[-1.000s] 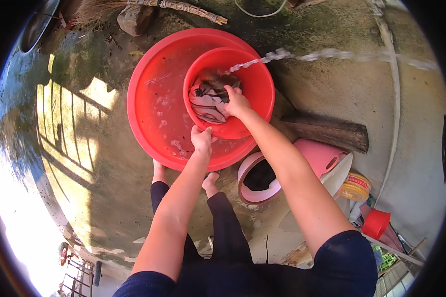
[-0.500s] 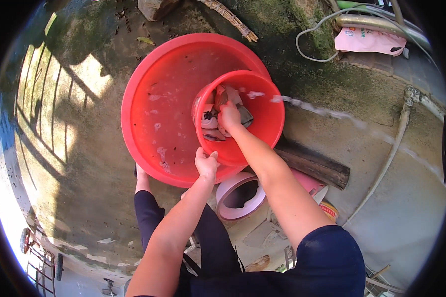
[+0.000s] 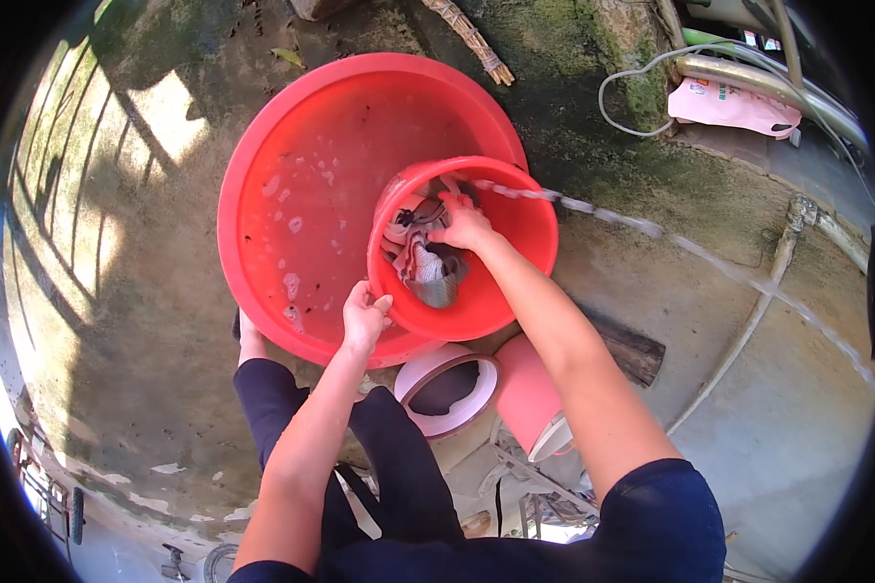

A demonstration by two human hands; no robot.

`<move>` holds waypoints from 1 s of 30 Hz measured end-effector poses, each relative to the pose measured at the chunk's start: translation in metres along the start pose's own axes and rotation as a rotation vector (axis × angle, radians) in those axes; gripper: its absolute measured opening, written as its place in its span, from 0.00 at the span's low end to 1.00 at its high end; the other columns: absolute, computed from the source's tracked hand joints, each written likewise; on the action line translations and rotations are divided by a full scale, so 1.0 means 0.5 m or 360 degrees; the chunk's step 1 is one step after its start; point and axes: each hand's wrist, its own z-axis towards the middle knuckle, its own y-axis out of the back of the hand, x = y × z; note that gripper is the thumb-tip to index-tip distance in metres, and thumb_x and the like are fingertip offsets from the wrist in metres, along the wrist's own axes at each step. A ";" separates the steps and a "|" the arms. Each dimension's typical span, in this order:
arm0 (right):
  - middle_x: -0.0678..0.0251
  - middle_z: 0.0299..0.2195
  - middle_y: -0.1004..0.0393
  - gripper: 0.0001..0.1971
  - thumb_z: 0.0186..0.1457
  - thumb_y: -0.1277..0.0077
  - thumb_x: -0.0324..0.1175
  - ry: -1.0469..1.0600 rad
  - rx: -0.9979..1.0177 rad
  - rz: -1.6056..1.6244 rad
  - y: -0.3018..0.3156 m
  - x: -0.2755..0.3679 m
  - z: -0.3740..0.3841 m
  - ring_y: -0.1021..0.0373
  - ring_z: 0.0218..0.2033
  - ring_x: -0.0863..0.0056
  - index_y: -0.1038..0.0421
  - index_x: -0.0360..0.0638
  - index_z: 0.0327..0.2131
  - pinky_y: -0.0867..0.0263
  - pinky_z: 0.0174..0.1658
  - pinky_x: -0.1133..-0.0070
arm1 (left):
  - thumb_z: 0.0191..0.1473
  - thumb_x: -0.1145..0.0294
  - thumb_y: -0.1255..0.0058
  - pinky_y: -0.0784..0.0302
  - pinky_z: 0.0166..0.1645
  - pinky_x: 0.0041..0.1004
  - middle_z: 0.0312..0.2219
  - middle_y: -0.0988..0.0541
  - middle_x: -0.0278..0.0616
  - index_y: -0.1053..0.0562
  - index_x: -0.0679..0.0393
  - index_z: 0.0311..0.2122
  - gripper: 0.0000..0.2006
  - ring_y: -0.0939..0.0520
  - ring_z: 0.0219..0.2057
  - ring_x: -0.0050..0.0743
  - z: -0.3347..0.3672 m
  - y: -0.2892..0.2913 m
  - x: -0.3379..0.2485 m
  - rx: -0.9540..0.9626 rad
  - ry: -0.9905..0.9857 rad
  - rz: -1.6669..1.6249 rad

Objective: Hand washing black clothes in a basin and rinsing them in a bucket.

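Note:
A red bucket (image 3: 510, 262) tilts inside a wide red basin (image 3: 235, 185) that holds cloudy water with patches of foam. My left hand (image 3: 366, 316) grips the bucket's near-left rim, thumb over the edge. Inside the bucket lies a bundle of wet grey and pinkish cloth (image 3: 428, 267), with a dark patch on it. My right hand (image 3: 465, 223) is in the bucket at the cloth's right side, its fingers spread against it. A stream of water (image 3: 642, 225) arcs in from the right and lands in the bucket.
Below the basin stand a white-rimmed round container (image 3: 447, 394) and a pink bucket (image 3: 530, 389). A wooden beam (image 3: 632, 350) lies to their right. A pipe (image 3: 749, 321), a pink bag (image 3: 734, 107) and a bundle of sticks (image 3: 472, 39) lie farther out on the concrete.
My right hand has loosened from the cloth and its fingers have spread. The cloth has shifted and hangs lower toward the near side. The bucket has moved slightly left with my left hand still on it.

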 end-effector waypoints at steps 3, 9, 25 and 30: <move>0.57 0.54 0.48 0.49 0.26 0.38 0.48 -0.0103 0.0181 -0.0348 -0.023 0.048 0.055 0.52 0.56 0.54 0.54 0.54 0.55 0.45 0.53 0.68 | 0.49 0.79 0.55 0.29 0.23 0.18 0.26 0.27 0.33 0.35 0.59 0.33 0.05 0.26 0.25 0.16 -0.006 -0.010 0.020 -0.0043 -0.0111 0.0029; 0.54 0.50 0.42 0.47 0.22 0.35 0.37 0.0263 -0.0297 0.0851 -0.114 -0.126 0.219 0.42 0.51 0.62 0.48 0.51 0.52 0.44 0.52 0.70 | 0.48 0.77 0.53 0.33 0.21 0.16 0.27 0.28 0.31 0.34 0.57 0.32 0.05 0.28 0.23 0.16 0.005 -0.091 -0.030 0.0097 -0.0085 -0.0089; 0.73 0.23 0.43 0.15 0.34 0.48 0.20 0.0310 -0.0940 0.1092 0.143 -0.024 -0.286 0.44 0.27 0.86 0.45 0.42 0.24 0.44 0.30 0.87 | 0.48 0.76 0.53 0.29 0.21 0.18 0.25 0.27 0.36 0.34 0.60 0.33 0.06 0.26 0.22 0.19 -0.001 -0.080 -0.120 0.0135 -0.0071 -0.0127; 0.69 0.22 0.39 0.12 0.38 0.47 0.22 0.0159 -0.0934 0.0611 0.210 -0.003 -0.394 0.41 0.25 0.83 0.41 0.41 0.25 0.42 0.30 0.85 | 0.48 0.76 0.53 0.31 0.20 0.19 0.24 0.27 0.36 0.33 0.60 0.32 0.05 0.27 0.20 0.20 0.021 -0.074 -0.130 0.0091 -0.0099 -0.0185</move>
